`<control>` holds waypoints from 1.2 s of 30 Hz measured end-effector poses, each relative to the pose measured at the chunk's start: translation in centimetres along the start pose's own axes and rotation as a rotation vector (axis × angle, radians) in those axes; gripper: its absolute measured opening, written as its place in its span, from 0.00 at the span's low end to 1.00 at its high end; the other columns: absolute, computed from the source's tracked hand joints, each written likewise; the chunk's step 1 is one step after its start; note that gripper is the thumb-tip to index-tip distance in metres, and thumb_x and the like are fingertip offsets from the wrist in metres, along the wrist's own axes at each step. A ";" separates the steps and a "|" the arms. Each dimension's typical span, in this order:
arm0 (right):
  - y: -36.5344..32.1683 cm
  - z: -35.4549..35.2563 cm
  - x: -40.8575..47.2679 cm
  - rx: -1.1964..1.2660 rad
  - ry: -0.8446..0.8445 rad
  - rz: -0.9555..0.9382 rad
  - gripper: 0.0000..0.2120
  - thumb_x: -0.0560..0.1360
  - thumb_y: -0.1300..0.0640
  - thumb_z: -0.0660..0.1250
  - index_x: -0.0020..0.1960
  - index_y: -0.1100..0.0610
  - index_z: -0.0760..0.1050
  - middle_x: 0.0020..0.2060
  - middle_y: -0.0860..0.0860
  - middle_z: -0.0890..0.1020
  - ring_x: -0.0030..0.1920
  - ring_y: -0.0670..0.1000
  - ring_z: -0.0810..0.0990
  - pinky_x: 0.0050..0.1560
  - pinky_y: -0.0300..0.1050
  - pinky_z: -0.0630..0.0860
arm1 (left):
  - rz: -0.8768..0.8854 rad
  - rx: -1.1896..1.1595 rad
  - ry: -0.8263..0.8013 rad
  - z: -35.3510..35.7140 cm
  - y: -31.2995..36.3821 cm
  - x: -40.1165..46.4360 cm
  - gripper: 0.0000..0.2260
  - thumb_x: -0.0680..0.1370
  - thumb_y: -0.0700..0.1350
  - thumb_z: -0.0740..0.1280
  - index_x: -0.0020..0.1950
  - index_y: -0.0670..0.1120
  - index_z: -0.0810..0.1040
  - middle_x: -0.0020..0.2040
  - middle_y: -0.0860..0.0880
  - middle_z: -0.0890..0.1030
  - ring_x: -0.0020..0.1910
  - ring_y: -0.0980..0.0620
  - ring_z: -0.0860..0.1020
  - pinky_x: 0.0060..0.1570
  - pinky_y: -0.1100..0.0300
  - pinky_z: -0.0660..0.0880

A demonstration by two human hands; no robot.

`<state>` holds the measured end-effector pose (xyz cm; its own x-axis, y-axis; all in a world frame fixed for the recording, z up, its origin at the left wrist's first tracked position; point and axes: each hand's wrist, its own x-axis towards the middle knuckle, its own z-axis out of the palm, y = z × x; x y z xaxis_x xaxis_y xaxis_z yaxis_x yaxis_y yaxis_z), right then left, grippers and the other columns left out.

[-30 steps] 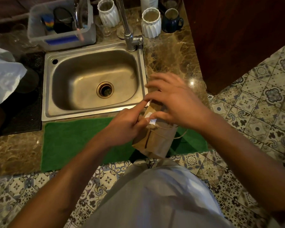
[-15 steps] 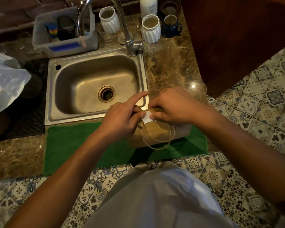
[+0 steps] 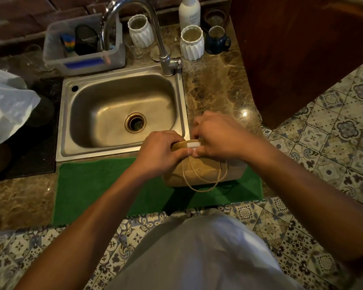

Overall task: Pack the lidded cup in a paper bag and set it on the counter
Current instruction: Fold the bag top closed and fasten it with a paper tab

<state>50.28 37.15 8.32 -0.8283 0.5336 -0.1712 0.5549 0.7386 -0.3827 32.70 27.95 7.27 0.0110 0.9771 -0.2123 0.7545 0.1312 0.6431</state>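
Head view: left hand (image 3: 159,153) and right hand (image 3: 216,137) pinch the paper bag (image 3: 199,170) top closed, contents hidden.

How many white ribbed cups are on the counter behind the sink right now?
2. One white ribbed cup stands behind the faucet, beside the plastic tub. The other stands right of the faucet, next to the dark blue mug. None seem hidden.
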 end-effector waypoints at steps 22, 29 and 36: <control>1.8 0.2 -2.3 0.316 0.000 -0.041 0.14 0.77 0.44 0.66 0.50 0.52 0.85 0.46 0.48 0.86 0.50 0.51 0.81 0.53 0.51 0.75 | 0.092 0.010 -0.038 0.5 0.1 -0.3 0.13 0.74 0.57 0.72 0.43 0.47 0.86 0.39 0.49 0.83 0.39 0.49 0.80 0.41 0.45 0.77; 1.4 0.4 -2.3 0.286 -0.015 -0.074 0.13 0.78 0.45 0.65 0.47 0.52 0.84 0.42 0.47 0.84 0.47 0.49 0.77 0.49 0.49 0.73 | 0.157 0.007 -0.057 0.7 -0.4 -0.6 0.10 0.75 0.58 0.70 0.38 0.55 0.80 0.36 0.52 0.81 0.37 0.49 0.78 0.39 0.47 0.76; 1.4 0.5 -1.8 0.209 -0.027 -0.033 0.15 0.73 0.35 0.62 0.43 0.47 0.77 0.40 0.45 0.78 0.47 0.50 0.75 0.48 0.55 0.77 | 0.259 0.040 -0.072 0.7 -0.8 -0.5 0.20 0.80 0.58 0.61 0.45 0.44 0.83 0.39 0.47 0.80 0.40 0.47 0.77 0.41 0.45 0.74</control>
<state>52.51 37.01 7.60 -0.8490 0.4971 -0.1790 0.5017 0.6522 -0.5683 32.59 27.21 6.37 0.2528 0.9626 -0.0971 0.7458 -0.1299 0.6534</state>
